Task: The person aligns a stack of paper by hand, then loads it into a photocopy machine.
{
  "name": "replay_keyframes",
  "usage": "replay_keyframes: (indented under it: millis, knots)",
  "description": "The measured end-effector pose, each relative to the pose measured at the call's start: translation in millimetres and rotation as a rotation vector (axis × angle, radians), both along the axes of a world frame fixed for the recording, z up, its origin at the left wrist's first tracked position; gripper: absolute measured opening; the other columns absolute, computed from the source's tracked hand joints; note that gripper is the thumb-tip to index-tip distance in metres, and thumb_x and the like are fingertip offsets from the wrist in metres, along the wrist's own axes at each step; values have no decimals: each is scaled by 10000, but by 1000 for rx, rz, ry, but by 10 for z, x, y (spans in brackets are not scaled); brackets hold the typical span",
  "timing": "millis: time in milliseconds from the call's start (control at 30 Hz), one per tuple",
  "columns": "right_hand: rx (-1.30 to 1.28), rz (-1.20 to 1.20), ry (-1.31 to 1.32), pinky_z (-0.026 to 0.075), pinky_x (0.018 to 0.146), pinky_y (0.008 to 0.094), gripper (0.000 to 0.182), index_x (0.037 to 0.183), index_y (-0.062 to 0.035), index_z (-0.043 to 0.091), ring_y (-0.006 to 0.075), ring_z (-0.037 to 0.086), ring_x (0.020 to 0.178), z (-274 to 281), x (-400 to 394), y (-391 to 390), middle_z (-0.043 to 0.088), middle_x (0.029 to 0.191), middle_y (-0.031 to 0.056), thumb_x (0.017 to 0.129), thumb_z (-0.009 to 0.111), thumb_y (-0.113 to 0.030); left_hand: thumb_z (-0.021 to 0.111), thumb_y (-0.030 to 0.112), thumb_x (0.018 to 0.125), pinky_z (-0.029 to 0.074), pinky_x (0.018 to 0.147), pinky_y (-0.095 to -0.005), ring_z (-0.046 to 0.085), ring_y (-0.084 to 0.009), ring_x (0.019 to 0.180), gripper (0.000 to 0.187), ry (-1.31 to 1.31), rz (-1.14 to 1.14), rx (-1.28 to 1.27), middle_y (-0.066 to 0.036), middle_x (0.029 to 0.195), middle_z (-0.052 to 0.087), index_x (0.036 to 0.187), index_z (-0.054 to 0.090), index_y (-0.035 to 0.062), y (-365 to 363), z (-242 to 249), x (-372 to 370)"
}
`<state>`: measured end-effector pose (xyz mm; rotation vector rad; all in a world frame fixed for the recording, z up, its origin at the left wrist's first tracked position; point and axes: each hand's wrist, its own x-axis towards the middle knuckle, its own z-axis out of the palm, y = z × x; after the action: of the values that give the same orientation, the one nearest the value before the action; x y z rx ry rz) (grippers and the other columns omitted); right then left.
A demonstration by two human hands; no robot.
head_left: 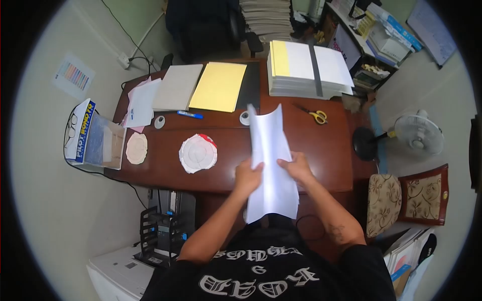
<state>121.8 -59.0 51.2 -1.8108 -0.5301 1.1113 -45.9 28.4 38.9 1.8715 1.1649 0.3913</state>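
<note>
The left hand (pixel 248 175) pinches the left edge of a thin white paper sheet (pixel 270 160), which curls into a smooth trough above the glossy brown desk (pixel 326 150). The right hand (pixel 297 168) grips the opposite edge, fingers closed on it. Left of the hands lie round, crinkled paper discs (pixel 198 153); beyond them a flat yellow folder (pixel 219 86); right, yellow-handled scissors (pixel 315 115).

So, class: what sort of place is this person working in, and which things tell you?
Probably a small office: a wooden desk, stacks of paper and scissors.
</note>
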Motion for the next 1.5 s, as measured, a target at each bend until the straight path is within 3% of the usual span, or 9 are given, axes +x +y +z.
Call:
replay_keyframes:
  millis: [100,433,600,700,933,1100,1267,1367,1500]
  knots:
    - [127,-87,361,551,768,360,315,1107,86,628,222,677,826,264,431,-290,695,980,175,852,696,-87,627,92,912,523,812,-341,648,-189,932,279,-559,227,-690,-129,1020,689,1147,610,-57,345,180,-472]
    - [610,-92,35,493,849,290,334,1112,33,616,147,621,928,303,511,-335,677,1018,81,826,744,-82,709,55,853,486,887,-303,628,-151,977,325,-658,-84,-165,-80,1080,674,1153,619,-32,687,274,-521]
    - [646,-153,-118,472,893,281,471,1204,20,569,135,600,976,-43,482,-292,654,1075,68,801,783,-94,779,54,773,443,980,-326,579,-188,1123,619,-686,-154,151,-107,1191,632,1325,504,0,644,-202,-300]
    - [679,-195,-138,468,914,281,551,1231,21,555,140,592,997,-5,523,-281,641,1087,68,756,815,-78,802,-12,728,467,949,-296,591,-174,1106,743,-591,-218,37,-105,1201,623,1379,444,4,774,-304,-308]
    - [613,-166,-137,509,834,305,446,1048,3,580,161,621,919,-2,584,-183,658,933,52,684,838,-7,874,89,681,506,875,-299,629,-164,981,589,-701,-46,-257,-87,1054,676,1184,584,-6,737,-97,-123]
    - [424,-91,-205,520,853,339,458,1111,48,601,194,641,954,-258,530,-338,678,1052,123,717,822,-24,918,174,601,494,929,-339,621,-220,1055,695,-277,-23,-10,-114,1130,663,1185,594,-15,671,-402,-218]
    - [381,-82,-60,557,732,329,352,1050,89,623,205,677,804,-254,619,-293,696,955,159,756,775,-32,827,153,710,546,752,-332,688,-212,839,414,-327,-50,-82,-153,938,711,1025,660,-58,690,-180,-196]
    - [-47,-45,455,563,711,360,366,1045,115,624,262,692,804,-222,767,-169,696,935,187,753,762,-57,786,167,782,554,788,-335,685,-213,879,409,-132,-50,-623,-138,1002,700,1088,634,-58,810,-222,-190]
    - [-33,171,-476,540,810,418,456,1152,46,607,334,677,904,-668,457,-365,682,1030,214,722,730,-44,678,170,888,553,854,-375,666,-260,974,433,-345,165,-1223,-162,1108,652,1213,542,-81,852,-450,-299]
